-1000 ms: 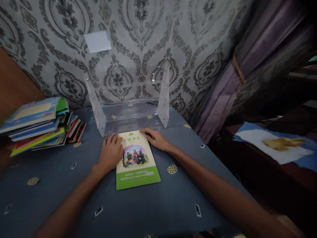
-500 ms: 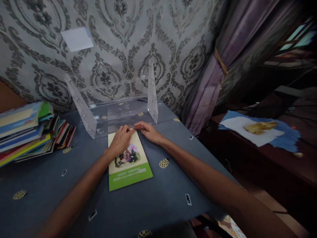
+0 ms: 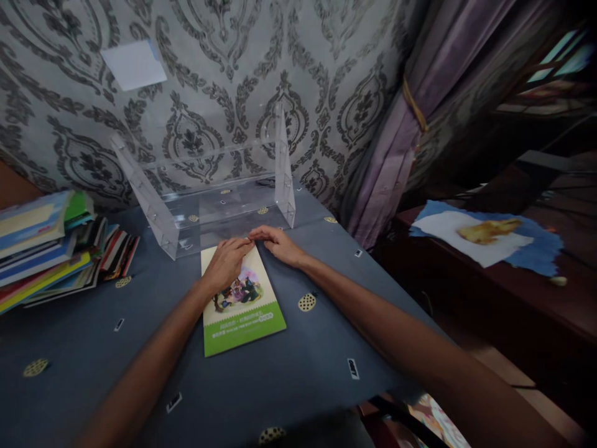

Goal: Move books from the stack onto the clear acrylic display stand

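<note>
A book (image 3: 245, 333) with a cream and green cover and a colourful picture lies flat on the table. My left hand (image 3: 228, 261) rests across its upper part, palm down, fingers stretched toward the top right corner. Beside that corner is my right hand (image 3: 277, 244), on its edge, with fingers extended and the thumb a little apart. The fingertips of both hands meet at the corner; whether they pinch anything there is hidden. Beyond the book's top edge, a faint see-through sheet (image 3: 217, 214) seems to stretch toward the wall, beneath the clear plastic rack (image 3: 284, 168).
Piled books (image 3: 41, 249) stand on the left of the patterned blue-grey table (image 3: 153, 336). The rack stands against the papered wall, between the books and a tied purple curtain (image 3: 387, 162). To the right, a blue and white cloth (image 3: 489, 239) lies on a dark red surface.
My left fingers have flattened and straightened toward the book's corner. My right hand has stayed nearly in place. The whole view has shifted slightly.
</note>
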Demonstrator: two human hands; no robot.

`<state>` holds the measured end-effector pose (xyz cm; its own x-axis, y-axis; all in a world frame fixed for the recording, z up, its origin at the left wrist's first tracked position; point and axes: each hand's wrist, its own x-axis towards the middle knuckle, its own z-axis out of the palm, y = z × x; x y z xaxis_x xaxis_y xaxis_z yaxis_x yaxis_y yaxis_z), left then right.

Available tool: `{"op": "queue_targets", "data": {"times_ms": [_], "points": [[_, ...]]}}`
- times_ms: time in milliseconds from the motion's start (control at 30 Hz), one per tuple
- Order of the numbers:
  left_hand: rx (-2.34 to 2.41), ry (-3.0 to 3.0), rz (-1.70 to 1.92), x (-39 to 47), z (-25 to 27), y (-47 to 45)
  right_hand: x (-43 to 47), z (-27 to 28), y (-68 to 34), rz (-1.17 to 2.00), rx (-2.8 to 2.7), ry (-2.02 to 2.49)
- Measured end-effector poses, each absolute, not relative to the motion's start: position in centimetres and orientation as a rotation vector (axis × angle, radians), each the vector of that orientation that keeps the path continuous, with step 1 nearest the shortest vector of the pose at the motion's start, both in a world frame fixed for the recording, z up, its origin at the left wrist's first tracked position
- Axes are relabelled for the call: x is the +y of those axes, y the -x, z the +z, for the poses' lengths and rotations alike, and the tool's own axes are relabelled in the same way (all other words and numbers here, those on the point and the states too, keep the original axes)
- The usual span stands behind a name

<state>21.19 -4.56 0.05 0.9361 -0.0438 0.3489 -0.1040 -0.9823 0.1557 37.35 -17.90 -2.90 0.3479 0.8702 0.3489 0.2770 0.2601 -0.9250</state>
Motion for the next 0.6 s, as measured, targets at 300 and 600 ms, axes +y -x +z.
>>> {"op": "queue_targets", "data": {"times_ms": [300,600], "points": [[-0.276,-2.793,0.47,-4.0,0.3,-21.0,-17.9,-2.9,-37.4,0.59,-1.192,1.286],[-0.359,-2.753,0.392,-3.9,0.4,-20.0,-18.2,-2.2,-37.2,0.58,-1.171,1.293]]}}
